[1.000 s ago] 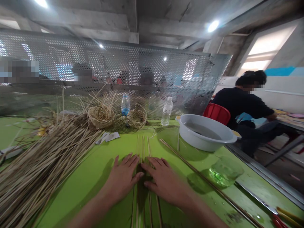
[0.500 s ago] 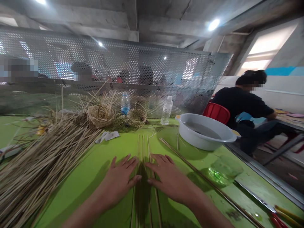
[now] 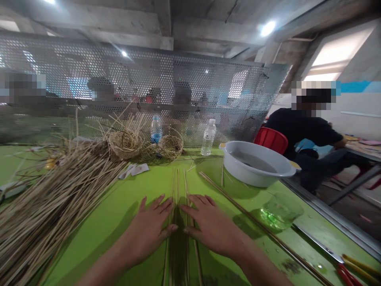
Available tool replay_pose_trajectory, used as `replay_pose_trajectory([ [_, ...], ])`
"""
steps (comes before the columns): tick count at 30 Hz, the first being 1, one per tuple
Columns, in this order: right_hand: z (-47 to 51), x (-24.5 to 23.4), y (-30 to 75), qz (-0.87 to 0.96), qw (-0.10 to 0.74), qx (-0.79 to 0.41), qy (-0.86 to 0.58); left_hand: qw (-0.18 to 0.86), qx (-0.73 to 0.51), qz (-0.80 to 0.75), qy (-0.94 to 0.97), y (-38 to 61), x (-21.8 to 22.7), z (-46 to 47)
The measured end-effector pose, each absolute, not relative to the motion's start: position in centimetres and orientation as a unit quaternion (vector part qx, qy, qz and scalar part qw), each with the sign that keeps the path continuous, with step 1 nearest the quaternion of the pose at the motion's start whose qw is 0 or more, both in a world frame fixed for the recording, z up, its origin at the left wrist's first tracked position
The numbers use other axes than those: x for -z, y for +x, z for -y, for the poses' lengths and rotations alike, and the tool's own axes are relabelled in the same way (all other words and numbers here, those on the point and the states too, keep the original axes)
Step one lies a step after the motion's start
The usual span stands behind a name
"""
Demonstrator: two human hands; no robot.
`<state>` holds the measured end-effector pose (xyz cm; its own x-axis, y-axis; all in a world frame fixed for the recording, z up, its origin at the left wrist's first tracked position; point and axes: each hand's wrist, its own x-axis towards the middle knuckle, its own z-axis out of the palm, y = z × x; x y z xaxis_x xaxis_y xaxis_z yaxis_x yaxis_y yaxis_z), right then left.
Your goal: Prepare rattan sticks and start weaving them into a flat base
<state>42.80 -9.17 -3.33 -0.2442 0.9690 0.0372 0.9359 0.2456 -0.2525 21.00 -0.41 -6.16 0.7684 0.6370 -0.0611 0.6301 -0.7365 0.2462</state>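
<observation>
Several thin bamboo strips [image 3: 179, 186] lie side by side on the green table [image 3: 119, 206], running away from me. My left hand [image 3: 149, 230] lies flat and open on the left side of the strips, fingers spread. On their right side my right hand [image 3: 210, 224] rests flat and open too, fingertips touching the strips. The two hands almost meet over the bundle.
A big heap of straw-coloured strips [image 3: 50, 198] covers the table's left. Two small woven baskets [image 3: 125, 143] and two water bottles [image 3: 208, 137] stand at the back by a perforated metal screen. At right sit a white basin [image 3: 256, 163], a glass bowl [image 3: 279, 210], a long stick [image 3: 256, 226] and scissors [image 3: 348, 270]. A person in black sits beyond.
Both hands have stayed flat on the strips, shifting slightly apart and then back together. The strips hardly moved.
</observation>
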Motion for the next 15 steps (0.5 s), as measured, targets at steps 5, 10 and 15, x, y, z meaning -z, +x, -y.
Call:
replay_pose_trajectory([
  [5,9.0,3.1,43.4,0.772,0.083,-0.09,-0.624,0.133,-0.007,-0.33,0.935,21.2,6.0,0.9],
  [10,8.9,3.0,43.8,0.764,0.078,-0.083,-0.635,0.149,-0.001,-0.295,0.944,21.5,5.9,1.6],
  [15,8.9,3.5,43.5,0.773,0.081,-0.079,-0.624,0.153,-0.005,-0.287,0.946,21.6,6.0,1.6],
])
